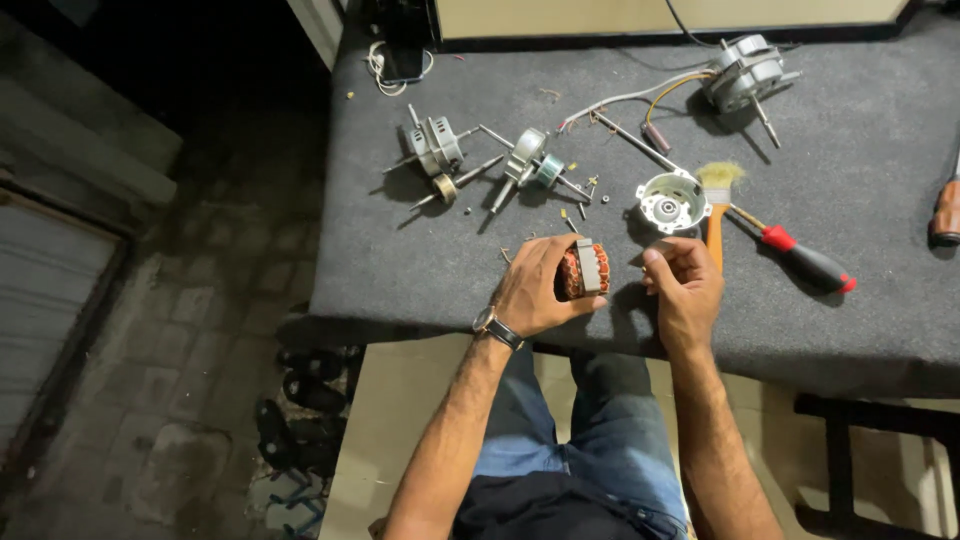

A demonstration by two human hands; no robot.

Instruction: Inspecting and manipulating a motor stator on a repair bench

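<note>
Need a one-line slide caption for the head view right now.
Left hand grips a copper-wound motor stator beside the right hand, above a grey table strewn with motor parts.

My left grip wraps a motor stator with copper windings, held above the grey tabletop. My right grip hovers just beside it, fingers curled. Beyond them lie a round metal housing, a paintbrush and a red-handled screwdriver.
</note>
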